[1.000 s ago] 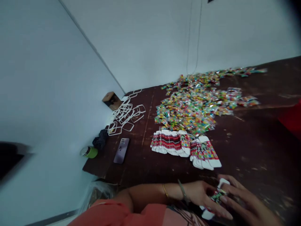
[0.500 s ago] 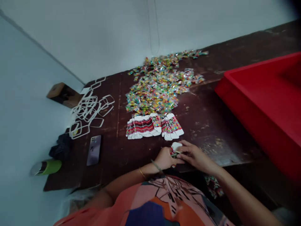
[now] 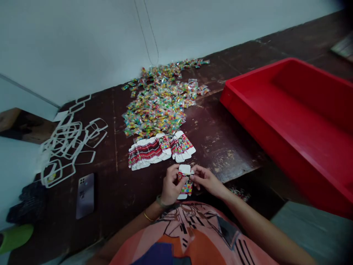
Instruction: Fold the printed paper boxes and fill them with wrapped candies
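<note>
My left hand (image 3: 169,186) and my right hand (image 3: 205,179) both grip one small printed card carton (image 3: 185,180), white with red and multicoloured print, held just above the near edge of the dark wooden table (image 3: 129,191). Right behind my hands lies a fanned row of flat cartons (image 3: 158,149) of the same print. Beyond that spreads a big heap of small colourful sweet packets (image 3: 160,103).
A large red plastic tray (image 3: 298,121) stands at the right. White card cut-out frames (image 3: 68,141) litter the left side, with a phone (image 3: 85,195) face down, a dark cloth (image 3: 23,204) and a green cup (image 3: 15,237) near the left edge. A white wall runs behind.
The view swung right and down, bringing the red tray into sight. My hands stayed together on the carton and now hold it more upright.
</note>
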Demonstrator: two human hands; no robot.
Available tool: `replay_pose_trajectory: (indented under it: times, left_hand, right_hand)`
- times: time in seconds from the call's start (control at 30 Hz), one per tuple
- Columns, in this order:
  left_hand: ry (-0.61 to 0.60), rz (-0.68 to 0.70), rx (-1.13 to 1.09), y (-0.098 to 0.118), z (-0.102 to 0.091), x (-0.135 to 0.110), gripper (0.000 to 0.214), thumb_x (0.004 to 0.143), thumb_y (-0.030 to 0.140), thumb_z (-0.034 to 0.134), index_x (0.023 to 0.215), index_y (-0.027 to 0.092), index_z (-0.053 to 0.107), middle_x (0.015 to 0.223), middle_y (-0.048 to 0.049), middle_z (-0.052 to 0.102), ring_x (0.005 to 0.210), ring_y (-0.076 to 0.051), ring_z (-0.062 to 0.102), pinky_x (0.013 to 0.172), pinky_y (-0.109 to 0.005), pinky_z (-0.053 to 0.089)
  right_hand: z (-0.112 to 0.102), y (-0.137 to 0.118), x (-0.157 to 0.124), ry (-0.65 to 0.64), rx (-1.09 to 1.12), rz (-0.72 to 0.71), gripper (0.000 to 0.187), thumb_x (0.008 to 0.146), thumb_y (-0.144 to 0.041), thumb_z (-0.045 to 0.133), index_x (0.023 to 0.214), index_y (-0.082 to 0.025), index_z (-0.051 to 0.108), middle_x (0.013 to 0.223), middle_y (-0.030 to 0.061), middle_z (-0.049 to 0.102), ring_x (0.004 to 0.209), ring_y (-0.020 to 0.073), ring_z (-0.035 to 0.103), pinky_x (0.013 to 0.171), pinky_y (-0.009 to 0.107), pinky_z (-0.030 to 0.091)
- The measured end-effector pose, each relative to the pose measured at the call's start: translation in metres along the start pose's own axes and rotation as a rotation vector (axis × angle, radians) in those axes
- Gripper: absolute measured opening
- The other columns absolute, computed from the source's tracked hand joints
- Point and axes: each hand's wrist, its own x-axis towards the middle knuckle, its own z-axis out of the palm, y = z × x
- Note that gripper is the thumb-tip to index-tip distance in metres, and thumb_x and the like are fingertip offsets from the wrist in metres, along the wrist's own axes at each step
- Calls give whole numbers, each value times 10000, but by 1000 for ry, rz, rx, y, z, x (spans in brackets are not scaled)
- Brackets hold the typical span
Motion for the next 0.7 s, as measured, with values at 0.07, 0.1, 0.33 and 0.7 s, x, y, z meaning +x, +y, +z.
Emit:
replay_pose_trajectory:
  times: [0.07,0.1,0.33,0.7]
  left_hand:
    - [-34,58,132,2,-6,-4,377,781,323,637,1112,179,528,955,-50,648,769,-126,600,754,-244,469]
    - [-72,68,190,3,-9,-6,320,782,325,635,1059,178,571,936,-45,655,755,-124,599,747,-239,468]
    - [-254,-94,136,24,-24,-21,263,859,342,505,882,153,687,808,-44,690,729,-142,607,687,-222,452]
    - [-255,-753,-754,20,-8,-17,739,647,181,619,1336,206,351,995,-62,640,826,-175,611,764,-312,465]
  right_hand:
    - [-1,0,-3,-9,120,59,298,789,-458,642,833,-175,556,604,-52,535,487,61,489,494,182,450]
    - [-2,-1,-4,-18,190,110,292,779,-445,659,822,-171,567,611,-49,542,494,58,501,518,187,470]
    - [-7,-3,-9,-99,190,321,323,667,-331,777,888,-126,661,634,-20,591,539,57,536,557,185,508]
    - [18,-28,-3,-201,-600,-137,189,808,-318,627,803,-163,735,862,39,602,752,131,574,671,236,464]
